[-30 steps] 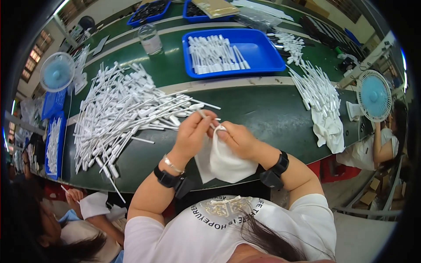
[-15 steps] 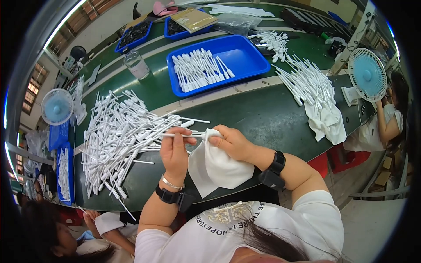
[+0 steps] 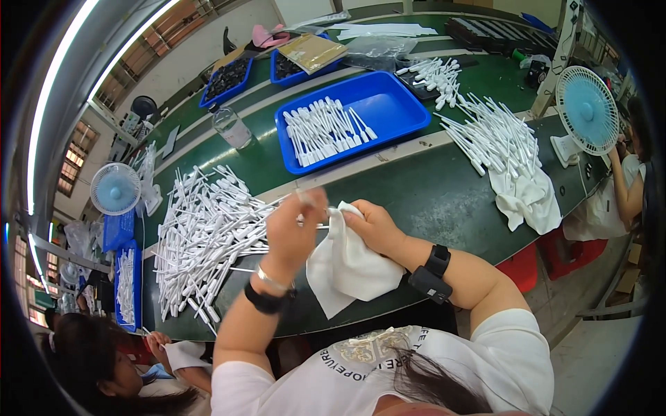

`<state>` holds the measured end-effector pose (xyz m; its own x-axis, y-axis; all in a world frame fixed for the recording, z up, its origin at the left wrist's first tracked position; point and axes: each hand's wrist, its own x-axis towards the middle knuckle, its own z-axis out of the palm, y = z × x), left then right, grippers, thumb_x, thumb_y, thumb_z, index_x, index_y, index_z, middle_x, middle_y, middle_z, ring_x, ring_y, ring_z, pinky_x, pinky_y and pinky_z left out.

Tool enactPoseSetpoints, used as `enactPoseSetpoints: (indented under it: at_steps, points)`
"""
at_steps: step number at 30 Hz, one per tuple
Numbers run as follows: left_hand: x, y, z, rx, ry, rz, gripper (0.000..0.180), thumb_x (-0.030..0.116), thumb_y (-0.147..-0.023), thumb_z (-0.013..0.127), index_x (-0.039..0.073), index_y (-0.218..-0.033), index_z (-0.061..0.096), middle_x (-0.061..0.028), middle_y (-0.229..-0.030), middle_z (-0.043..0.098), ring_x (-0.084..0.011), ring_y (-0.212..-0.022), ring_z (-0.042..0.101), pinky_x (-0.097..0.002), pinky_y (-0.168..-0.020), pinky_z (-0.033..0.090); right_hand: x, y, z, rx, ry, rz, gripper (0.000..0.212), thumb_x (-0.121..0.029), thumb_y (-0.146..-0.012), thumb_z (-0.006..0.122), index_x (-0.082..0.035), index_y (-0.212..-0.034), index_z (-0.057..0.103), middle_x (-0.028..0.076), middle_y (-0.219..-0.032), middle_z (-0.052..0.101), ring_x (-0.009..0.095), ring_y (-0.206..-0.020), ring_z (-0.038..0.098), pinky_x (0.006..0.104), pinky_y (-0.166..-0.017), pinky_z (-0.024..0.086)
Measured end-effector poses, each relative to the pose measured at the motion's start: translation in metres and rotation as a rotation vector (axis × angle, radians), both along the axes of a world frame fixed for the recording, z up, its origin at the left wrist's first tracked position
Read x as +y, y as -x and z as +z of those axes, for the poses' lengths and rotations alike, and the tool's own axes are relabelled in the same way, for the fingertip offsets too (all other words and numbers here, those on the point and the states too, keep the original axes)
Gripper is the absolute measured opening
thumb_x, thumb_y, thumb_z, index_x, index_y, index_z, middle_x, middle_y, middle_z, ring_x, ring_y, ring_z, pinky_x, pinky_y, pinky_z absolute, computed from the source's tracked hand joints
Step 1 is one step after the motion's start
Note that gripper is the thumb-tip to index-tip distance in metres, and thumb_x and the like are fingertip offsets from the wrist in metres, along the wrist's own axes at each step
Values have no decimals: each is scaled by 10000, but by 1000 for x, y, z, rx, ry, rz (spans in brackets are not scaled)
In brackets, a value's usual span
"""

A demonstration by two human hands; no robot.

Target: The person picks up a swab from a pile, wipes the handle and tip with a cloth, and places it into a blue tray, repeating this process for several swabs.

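My right hand (image 3: 378,229) is closed on a folded white cloth (image 3: 347,270), its thumb pressing the upper edge. The cloth hangs down over the table's near edge. Close by on the left, my left hand (image 3: 298,225) is raised and smeared by motion, its fingers unclear. A thin white stick (image 3: 322,226) shows between that hand and the cloth; I cannot tell which hand holds it. Beside my left hand spreads a large loose pile of white plastic sticks with thicker ends (image 3: 201,243).
A blue tray (image 3: 395,104) ahead holds a row of similar sticks. More sticks (image 3: 496,132) lie at right by another white cloth (image 3: 527,201). A clear bottle (image 3: 231,127), two fans (image 3: 587,111) and blue bins of dark parts (image 3: 227,82) stand around. Co-workers (image 3: 90,353) sit at both sides.
My left hand, pinching white sticks at the cloth before, has risen and turned, and is now blurred. My right hand keeps hold of the cloth. The whole view has shifted slightly.
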<state>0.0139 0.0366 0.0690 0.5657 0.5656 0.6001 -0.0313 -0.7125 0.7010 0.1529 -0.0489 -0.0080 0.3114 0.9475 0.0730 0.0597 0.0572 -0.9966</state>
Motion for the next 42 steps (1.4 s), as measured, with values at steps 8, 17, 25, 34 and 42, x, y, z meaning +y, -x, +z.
enactPoseSetpoints:
  at_steps: [8,17,25,34,42]
  points:
    - [148,-162,17,33,438,49,169,141,-851,559,-26,-880,546,-93,-667,593,-126,-508,561,-238,-437,466,1,-2,-3,-103,26,169,309,-259,-843,553,11,-992,571,159,-878,617,237,-800,586,323,-732,449]
    - [170,-215,-43,501,553,104,217,108,-816,551,-100,-875,566,-158,-696,617,-201,-518,624,-272,-435,503,-1,-7,-11,-144,-33,166,279,-237,-846,569,4,-985,575,107,-850,619,161,-774,570,291,-714,451]
    - [146,-119,12,499,351,85,232,112,-780,548,-65,-922,591,-119,-736,628,-175,-531,619,-266,-461,493,6,4,-15,-129,-49,174,259,-233,-835,568,-6,-959,581,139,-829,613,216,-746,575,321,-686,457]
    - [98,59,17,1352,-163,-151,161,123,-753,571,70,-891,637,-74,-796,637,-212,-664,620,-316,-594,486,6,-4,2,73,130,278,173,-167,-872,530,-21,-948,582,-7,-787,582,47,-693,513,204,-621,425]
    - [66,89,-29,1008,-531,-82,128,152,-763,594,141,-888,622,-45,-972,563,-260,-708,590,-350,-637,476,1,1,3,108,136,245,175,-181,-877,530,-29,-948,580,-10,-799,581,45,-696,510,198,-630,421]
